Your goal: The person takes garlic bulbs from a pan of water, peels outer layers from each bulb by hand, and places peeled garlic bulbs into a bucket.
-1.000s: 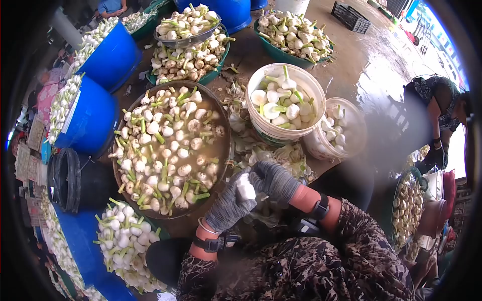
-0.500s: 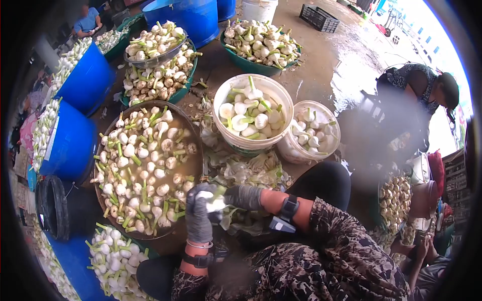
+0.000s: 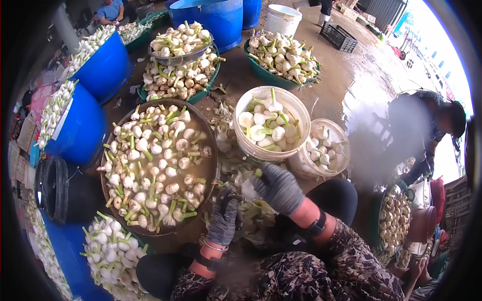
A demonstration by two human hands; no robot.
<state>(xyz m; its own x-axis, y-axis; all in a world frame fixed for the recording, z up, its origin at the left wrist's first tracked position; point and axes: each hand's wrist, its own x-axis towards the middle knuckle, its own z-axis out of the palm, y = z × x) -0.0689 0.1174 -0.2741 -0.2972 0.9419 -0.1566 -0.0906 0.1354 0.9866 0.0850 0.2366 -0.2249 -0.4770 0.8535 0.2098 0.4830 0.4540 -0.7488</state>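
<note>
We list: grey-gloved right grip (image 3: 281, 189), clamped on white green-stemmed garlic bulb (image 3: 248, 189); grey-gloved left grip (image 3: 224, 218) near it, closure unclear.

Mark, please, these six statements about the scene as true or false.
1. The left hand and right hand wear grey gloves. True.
2. The left hand is dipped into the basin. False: it is outside the basin.
3. A garlic bulb is at the right hand's fingertips. True.
4. The larger front bucket is blue. False: that bucket is white.
5. Murky water stands in the basin. True.
6. The crate is red. False: the crate is black.
</note>
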